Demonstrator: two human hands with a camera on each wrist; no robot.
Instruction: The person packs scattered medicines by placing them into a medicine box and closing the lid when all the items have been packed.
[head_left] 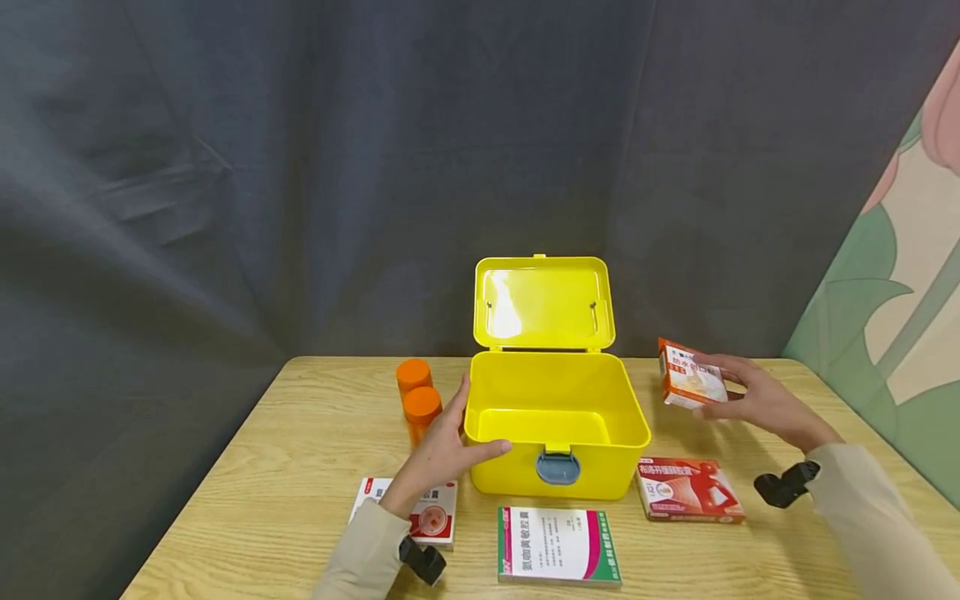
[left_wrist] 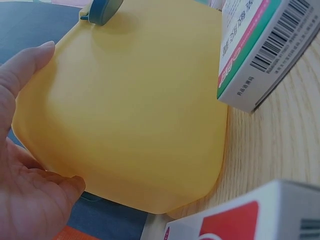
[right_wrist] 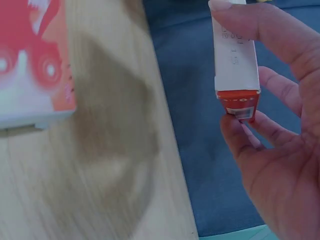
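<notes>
One carton (head_left: pixel 687 379) is pinched in right hand (head_left: pixel 765 406), raised over table (head_left: pixel 330 417) | left hand (head_left: pixel 441 454), fingers spread, touches yellow box (head_left: pixel 517 475) at left side | lid (head_left: pixel 555 300) is up

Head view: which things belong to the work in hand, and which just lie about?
Apparently in use:
orange-white box, in right hand;
open yellow case, left hand against it.

Just lying about, role unclear:
orange bottles;
green-white box;
red box;
red-white box.

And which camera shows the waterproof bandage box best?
The head view: the waterproof bandage box shows its printed front there. The right wrist view shows only a narrow side and an end; the left wrist view, nothing.
</notes>
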